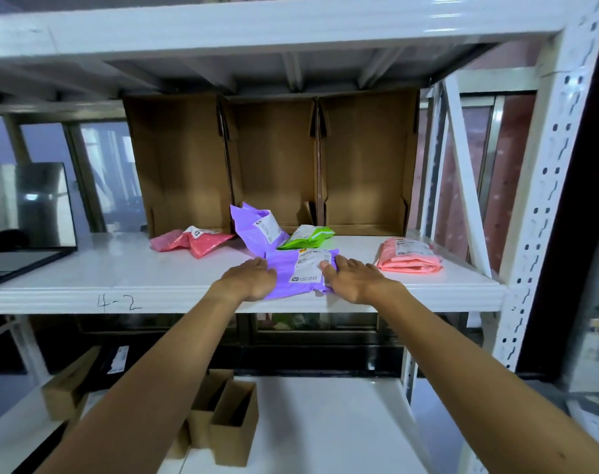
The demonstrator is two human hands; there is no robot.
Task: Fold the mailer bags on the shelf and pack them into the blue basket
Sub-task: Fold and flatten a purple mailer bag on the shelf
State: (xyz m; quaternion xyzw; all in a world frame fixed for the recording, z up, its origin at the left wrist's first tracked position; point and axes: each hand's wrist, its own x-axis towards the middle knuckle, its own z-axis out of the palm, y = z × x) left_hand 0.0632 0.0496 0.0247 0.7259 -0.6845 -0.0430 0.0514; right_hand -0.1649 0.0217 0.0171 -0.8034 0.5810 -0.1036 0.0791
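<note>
While both hands press on it, the purple bag point(284, 268) lies flat at the front edge of the white shelf point(137, 271), its white shipping label facing up. Left hand point(253, 277): fingers straight and together, palm down on the left edge of the bag. Right hand point(354, 278): fingers straight, palm down on the right edge, thumb touching the label. Neither hand curls round the bag; both rest on top of it.

Other bags on the same shelf:
- A second purple bag point(253, 227), crumpled and partly upright, just behind the pressed one.
- A green bag point(308, 236), just beside the second purple bag on its right.
- A red-pink bag point(195, 241), crumpled, to the left and apart from the hands.
- A salmon-pink bag point(409, 258), folded into a flat stack, to the right, near the right hand but not touching it.

Three open cardboard boxes point(274, 159) stand side by side at the back of the shelf. Small cardboard boxes point(233, 419) sit on the lower shelf point(325, 422).
</note>
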